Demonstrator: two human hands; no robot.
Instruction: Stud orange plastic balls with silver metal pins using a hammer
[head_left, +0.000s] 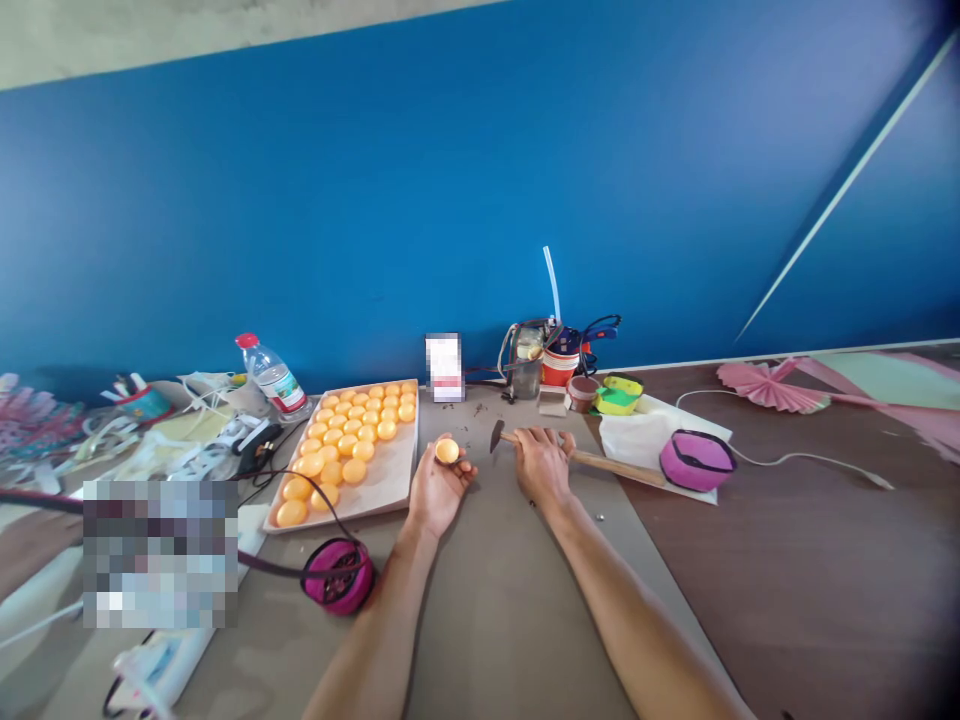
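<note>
Palm up, my left hand (439, 490) holds a small round orange ball (448, 451) with a pale top, its fingers curled about it. Beneath my right hand (544, 463) lies a hammer (619, 467); the fingers are wrapped round its wooden handle close to the dark metal head, which points left. To the left of my left hand, a white tray (390, 467) carries many similar orange balls (349, 430) in rows, with its right side bare. Small dark bits are scattered on the grey mat (510, 590) beyond my hands.
A magenta pouch (337, 577) with small dark pieces sits by my left forearm; another purple pouch (697, 461) rests on white cloth at right. Behind stand a water bottle (276, 382), a glass jar (526, 370), a red-and-white cup (560, 367) and a yellow-green pouch (619, 394). Cables cross the left side.
</note>
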